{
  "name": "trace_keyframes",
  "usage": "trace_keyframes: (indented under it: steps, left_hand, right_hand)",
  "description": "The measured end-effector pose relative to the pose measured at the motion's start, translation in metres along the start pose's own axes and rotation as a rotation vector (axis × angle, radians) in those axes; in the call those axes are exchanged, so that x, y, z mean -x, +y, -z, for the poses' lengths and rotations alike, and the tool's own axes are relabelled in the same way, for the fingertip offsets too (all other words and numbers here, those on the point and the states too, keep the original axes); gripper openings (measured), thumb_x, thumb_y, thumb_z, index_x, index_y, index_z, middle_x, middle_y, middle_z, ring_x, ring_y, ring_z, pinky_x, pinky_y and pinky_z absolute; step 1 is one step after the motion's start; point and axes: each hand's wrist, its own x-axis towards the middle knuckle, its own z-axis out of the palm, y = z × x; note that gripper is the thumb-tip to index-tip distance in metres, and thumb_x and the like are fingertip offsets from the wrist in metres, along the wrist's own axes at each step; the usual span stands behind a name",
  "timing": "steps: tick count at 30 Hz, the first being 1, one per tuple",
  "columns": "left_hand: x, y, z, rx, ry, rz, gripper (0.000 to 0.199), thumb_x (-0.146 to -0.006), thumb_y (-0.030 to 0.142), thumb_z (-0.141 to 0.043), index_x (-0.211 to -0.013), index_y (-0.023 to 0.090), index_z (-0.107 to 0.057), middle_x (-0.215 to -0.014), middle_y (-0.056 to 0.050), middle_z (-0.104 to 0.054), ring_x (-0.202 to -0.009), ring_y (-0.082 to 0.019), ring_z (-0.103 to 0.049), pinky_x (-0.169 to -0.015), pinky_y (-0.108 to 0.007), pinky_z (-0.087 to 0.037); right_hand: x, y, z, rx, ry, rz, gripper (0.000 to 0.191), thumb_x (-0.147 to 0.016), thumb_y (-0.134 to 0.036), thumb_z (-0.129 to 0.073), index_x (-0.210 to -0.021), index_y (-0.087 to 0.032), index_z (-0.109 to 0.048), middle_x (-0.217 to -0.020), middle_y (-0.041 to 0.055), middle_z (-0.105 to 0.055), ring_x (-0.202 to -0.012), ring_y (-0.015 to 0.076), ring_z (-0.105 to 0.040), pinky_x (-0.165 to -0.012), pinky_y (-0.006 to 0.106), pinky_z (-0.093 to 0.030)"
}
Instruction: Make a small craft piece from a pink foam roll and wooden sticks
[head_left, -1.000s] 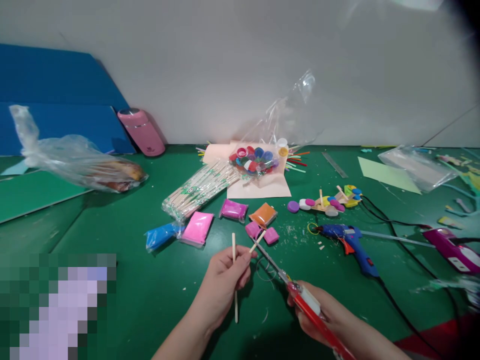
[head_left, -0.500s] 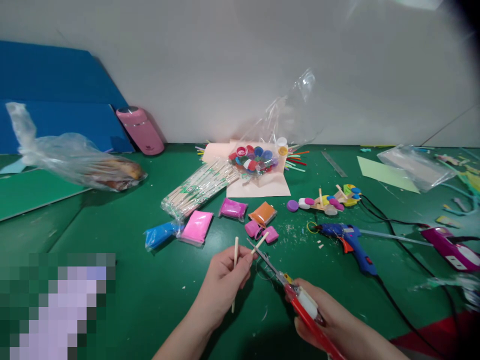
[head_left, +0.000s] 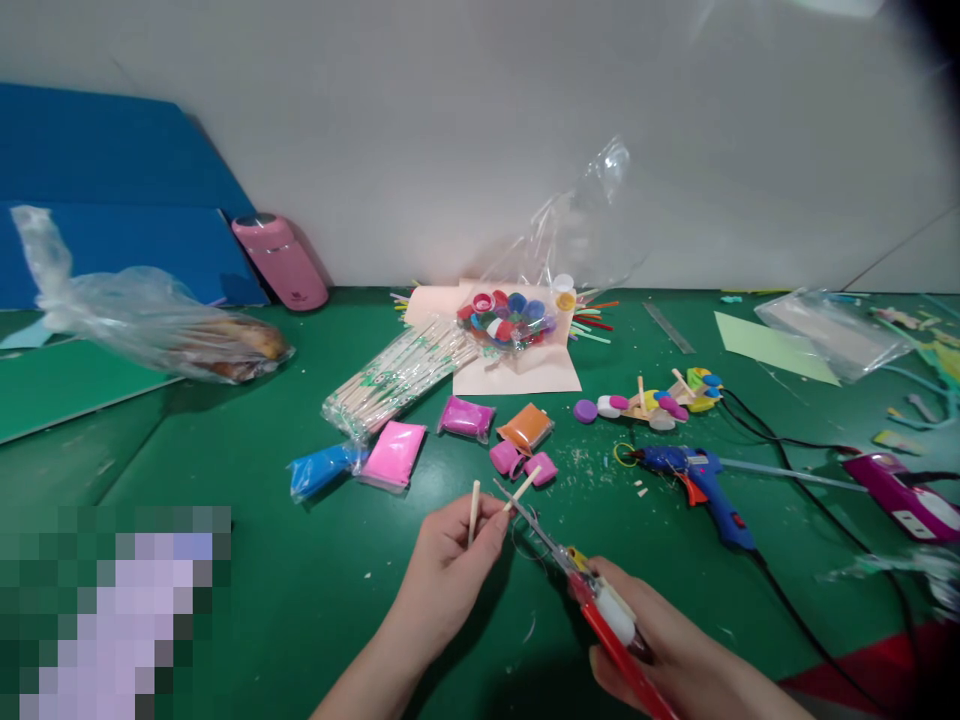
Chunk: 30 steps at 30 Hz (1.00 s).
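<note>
Two pale wooden sticks are in my left hand point(head_left: 454, 570). One stick point(head_left: 474, 508) points up between the fingers, and a shorter-looking stick point(head_left: 526, 486) is pinched at the thumb, slanting up to the right. My right hand point(head_left: 656, 612) is closed around red-handled scissors point(head_left: 611, 635) with long narrow blades. Those blades reach to the pinched stick beside my left thumb; whether they touch it I cannot tell. Just beyond the stick lie pink caps point(head_left: 541, 468). A blue glue gun point(head_left: 697, 485) rests on the table to the right.
Clay packets point(head_left: 394, 455) and bagged chopsticks point(head_left: 397, 375) lie ahead. Behind are bagged bottle caps point(head_left: 510, 318) and a pink flask point(head_left: 285, 265). A cap-and-stick model point(head_left: 652, 408) sits near a purple power strip point(head_left: 904, 500). Cords cross the green table point(head_left: 262, 590) at right.
My left hand has shifted slightly, and the upright stick now sits a little lower. The scissors stay beside the pinched stick, almost unmoved.
</note>
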Motion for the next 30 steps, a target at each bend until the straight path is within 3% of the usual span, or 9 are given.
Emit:
trace_keyframes:
  steps: [4,9,13,17,21,25,30]
  left_hand:
    - [0.0,0.0,0.0,0.002,-0.047,0.001,0.023,-0.077,0.032,-0.05,-0.064,0.013,-0.055,-0.049,0.005,-0.034,-0.046,-0.007,-0.025,-0.043,-0.022,-0.018]
    - [0.0,0.002,0.001,-0.081,-0.056,-0.027,0.025,-0.078,0.031,-0.049,-0.06,0.014,-0.052,-0.05,0.005,-0.034,-0.048,-0.008,-0.026,-0.045,-0.022,-0.02]
    - [0.001,0.006,0.002,-0.173,-0.07,-0.061,0.024,-0.079,0.029,-0.047,-0.062,0.014,-0.053,-0.052,0.004,-0.036,-0.049,-0.009,-0.029,-0.046,-0.022,-0.023]
    - [0.003,0.007,-0.001,-0.204,-0.032,-0.077,0.023,-0.078,0.027,-0.046,-0.06,0.015,-0.052,-0.054,0.004,-0.036,-0.05,-0.01,-0.03,-0.047,-0.022,-0.025]
    - [0.004,0.003,-0.006,-0.197,0.079,-0.108,0.018,-0.077,0.026,-0.047,-0.062,0.016,-0.05,-0.054,0.004,-0.036,-0.05,-0.01,-0.031,-0.047,-0.021,-0.026]
    - [0.005,0.002,-0.005,-0.199,0.114,-0.152,0.021,-0.076,0.025,-0.049,-0.057,0.017,-0.048,-0.053,0.004,-0.038,-0.05,-0.01,-0.033,-0.048,-0.021,-0.027]
    - [0.002,0.002,0.0,-0.108,0.005,-0.077,0.023,-0.078,0.028,-0.049,-0.057,0.017,-0.047,-0.049,0.004,-0.038,-0.047,-0.009,-0.032,-0.045,-0.021,-0.025]
  right_hand:
    - [-0.013,0.011,0.006,0.005,-0.024,-0.043,0.029,-0.057,-0.042,-0.069,-0.07,-0.019,-0.057,-0.05,-0.0081,-0.04,-0.04,0.0045,-0.04,-0.041,0.016,-0.041]
    - [-0.021,0.016,0.005,-0.012,-0.038,-0.118,0.033,-0.067,-0.05,-0.058,-0.062,-0.018,-0.053,-0.045,-0.0079,-0.036,-0.037,0.0048,-0.035,-0.039,0.017,-0.038]
    - [-0.004,0.008,0.003,0.021,0.036,-0.032,0.032,-0.072,-0.05,-0.049,-0.065,-0.019,-0.053,-0.05,-0.0067,-0.038,-0.042,0.0063,-0.038,-0.048,0.019,-0.041]
    - [0.014,-0.002,-0.004,0.117,0.12,0.075,0.023,-0.057,-0.032,-0.066,-0.075,-0.021,-0.055,-0.065,-0.0047,-0.047,-0.06,0.0098,-0.045,-0.06,0.019,-0.041]
    - [0.019,-0.011,-0.016,0.404,0.2,0.263,0.021,-0.057,-0.026,-0.06,-0.076,-0.021,-0.053,-0.061,-0.0043,-0.049,-0.056,0.0111,-0.042,-0.053,0.021,-0.038]
    - [0.017,-0.019,-0.018,0.511,0.167,0.277,0.018,-0.058,-0.025,-0.058,-0.073,-0.021,-0.05,-0.057,-0.0059,-0.046,-0.049,0.0085,-0.036,-0.046,0.019,-0.035]
    - [0.021,-0.027,-0.012,0.524,0.093,0.238,0.016,-0.062,-0.027,-0.058,-0.074,-0.021,-0.05,-0.061,-0.0049,-0.05,-0.052,0.0089,-0.042,-0.047,0.018,-0.037]
